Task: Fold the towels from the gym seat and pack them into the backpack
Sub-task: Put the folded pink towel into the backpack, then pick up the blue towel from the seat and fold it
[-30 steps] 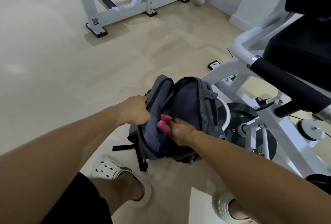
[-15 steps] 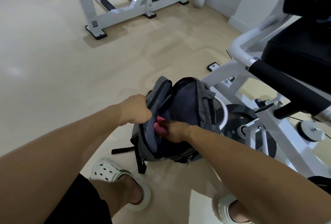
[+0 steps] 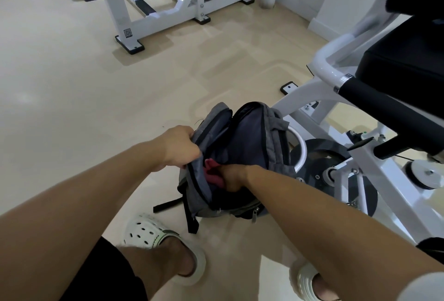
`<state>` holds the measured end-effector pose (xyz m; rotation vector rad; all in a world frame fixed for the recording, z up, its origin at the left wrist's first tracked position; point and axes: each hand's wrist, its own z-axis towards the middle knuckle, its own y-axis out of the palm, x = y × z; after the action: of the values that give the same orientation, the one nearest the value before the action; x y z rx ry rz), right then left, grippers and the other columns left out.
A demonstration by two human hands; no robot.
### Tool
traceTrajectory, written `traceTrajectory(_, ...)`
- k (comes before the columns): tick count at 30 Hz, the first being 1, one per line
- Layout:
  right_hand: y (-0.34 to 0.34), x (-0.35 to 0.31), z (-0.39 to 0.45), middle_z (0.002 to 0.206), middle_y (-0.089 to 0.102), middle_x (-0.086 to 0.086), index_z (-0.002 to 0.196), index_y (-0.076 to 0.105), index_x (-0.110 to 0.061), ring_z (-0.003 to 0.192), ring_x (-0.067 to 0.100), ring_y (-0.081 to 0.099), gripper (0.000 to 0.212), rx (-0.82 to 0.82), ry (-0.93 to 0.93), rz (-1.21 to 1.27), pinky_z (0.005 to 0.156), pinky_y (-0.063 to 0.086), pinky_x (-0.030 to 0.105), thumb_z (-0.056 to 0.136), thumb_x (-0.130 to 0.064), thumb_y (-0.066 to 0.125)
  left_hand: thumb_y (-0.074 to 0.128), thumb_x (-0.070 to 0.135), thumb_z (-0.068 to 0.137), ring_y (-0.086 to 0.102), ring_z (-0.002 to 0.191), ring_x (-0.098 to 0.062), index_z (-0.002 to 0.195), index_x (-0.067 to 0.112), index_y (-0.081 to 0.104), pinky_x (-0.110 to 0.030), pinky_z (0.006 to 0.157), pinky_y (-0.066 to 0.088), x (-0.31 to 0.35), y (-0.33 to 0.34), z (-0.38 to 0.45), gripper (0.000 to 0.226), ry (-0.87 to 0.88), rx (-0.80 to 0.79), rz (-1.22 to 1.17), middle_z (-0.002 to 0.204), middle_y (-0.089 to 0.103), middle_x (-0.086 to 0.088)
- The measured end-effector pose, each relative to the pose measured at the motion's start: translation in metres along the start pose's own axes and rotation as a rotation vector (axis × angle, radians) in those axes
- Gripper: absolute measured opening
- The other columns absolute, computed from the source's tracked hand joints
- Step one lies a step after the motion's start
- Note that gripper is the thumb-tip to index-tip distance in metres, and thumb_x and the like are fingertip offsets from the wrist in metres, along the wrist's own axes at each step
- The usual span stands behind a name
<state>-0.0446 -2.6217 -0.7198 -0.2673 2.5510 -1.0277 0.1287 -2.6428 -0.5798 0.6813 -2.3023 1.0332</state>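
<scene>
Inside the mouth of the backpack (image 3: 242, 146), a pink towel (image 3: 212, 173) is sitting half sunk into the dark compartment, the right hand (image 3: 231, 178) curling round it, probably to push it down. The left hand (image 3: 179, 148) is gripping the front flap, pulling it aside so the opening is staying wide. The bag is standing on the floor (image 3: 72, 108), leaning toward the white gym machine (image 3: 319, 98), just ahead of a white clog (image 3: 149, 231).
</scene>
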Motion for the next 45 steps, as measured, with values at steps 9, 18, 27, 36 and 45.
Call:
traceTrajectory(9, -0.027, 0.007, -0.050, 0.159, 0.036, 0.018, 0.157, 0.025, -0.002, 0.144, 0.032, 0.040, 0.065, 0.108, 0.134, -0.063, 0.118, 0.031, 0.036, 0.102, -0.023, 0.053, 0.063, 0.005, 0.081, 0.071, 0.100, -0.037, 0.105, 0.005, 0.061, -0.053, 0.086, 0.061, 0.021, 0.004, 0.002, 0.025, -0.002, -0.036, 0.083, 0.109, 0.066, -0.019)
traceTrajectory(18, -0.079, 0.012, -0.166, 0.170, 0.014, 0.005, 0.162, 0.015, -0.009, 0.156, 0.020, 0.017, 0.065, 0.279, 0.089, 0.061, 0.124, 0.017, 0.030, 0.108, -0.029, 0.046, 0.061, 0.009, 0.084, 0.062, 0.074, -0.031, 0.099, -0.001, 0.063, -0.032, 0.064, 0.050, 0.062, 0.030, 0.010, 0.018, 0.050, -0.036, 0.239, 0.086, 0.063, -0.015)
traceTrajectory(27, -0.098, -0.005, -0.267, 0.145, 0.056, -0.002, 0.155, 0.037, -0.014, 0.123, 0.000, 0.049, 0.055, 0.690, 0.052, 0.403, 0.101, 0.037, 0.011, 0.106, -0.039, 0.046, 0.066, 0.025, 0.092, 0.059, 0.101, -0.025, 0.116, 0.008, 0.055, -0.031, 0.084, 0.049, 0.105, 0.056, 0.011, 0.031, 0.170, 0.050, 0.255, 0.113, 0.061, -0.008)
traceTrajectory(36, -0.109, 0.010, -0.310, 0.155, 0.047, -0.011, 0.155, 0.039, -0.027, 0.134, -0.006, 0.045, 0.058, 1.082, 0.082, 0.555, 0.115, 0.032, 0.015, 0.102, -0.046, 0.053, 0.060, 0.047, 0.097, 0.056, 0.125, -0.012, 0.128, 0.031, 0.060, -0.035, 0.105, 0.046, 0.165, 0.072, -0.020, 0.034, 0.715, 0.381, -0.229, 0.131, 0.058, 0.016)
traceTrajectory(45, -0.120, 0.100, -0.360, 0.160, 0.038, 0.007, 0.153, 0.039, -0.021, 0.148, 0.033, 0.031, 0.069, 1.322, 0.904, 0.119, 0.119, 0.026, 0.050, 0.094, -0.046, 0.062, 0.060, 0.055, 0.093, 0.037, 0.143, 0.001, 0.146, 0.037, 0.047, -0.022, 0.117, 0.027, 0.175, 0.094, -0.028, 0.057, 0.914, 0.340, 0.003, 0.154, 0.046, 0.014)
